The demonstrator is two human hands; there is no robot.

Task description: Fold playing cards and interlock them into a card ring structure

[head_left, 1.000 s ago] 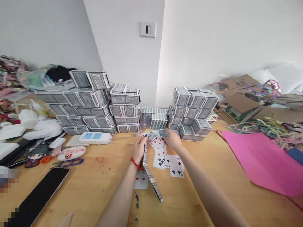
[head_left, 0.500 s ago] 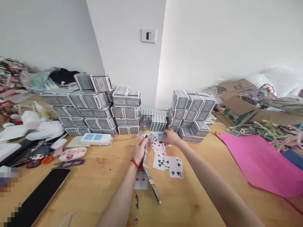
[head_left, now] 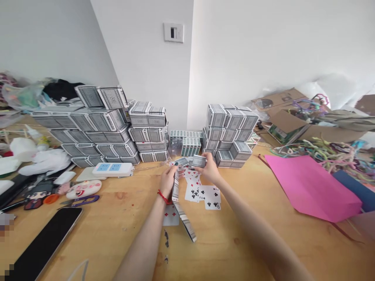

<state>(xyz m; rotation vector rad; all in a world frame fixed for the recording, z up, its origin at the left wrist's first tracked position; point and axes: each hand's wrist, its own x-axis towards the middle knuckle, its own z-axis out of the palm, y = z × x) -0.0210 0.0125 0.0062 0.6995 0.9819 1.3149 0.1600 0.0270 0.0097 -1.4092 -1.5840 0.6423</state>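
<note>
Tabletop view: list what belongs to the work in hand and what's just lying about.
In the work:
- folded card strip, in the left hand
- grey-backed card piece, in the right hand
- face-up cards
- probably the stacked card blocks, with similar grey backs

Apparently lying about:
- phone
- scissors
- power strip
- pink paper

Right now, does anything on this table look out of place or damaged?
Yes. Loose face-up cards lie overlapping at odd angles near the right hand, while the stacked card blocks behind stand in fairly tidy tiers. Small dark patches also show on the tabletop beside the left forearm; whether scraps or damage, I can't tell.
</note>
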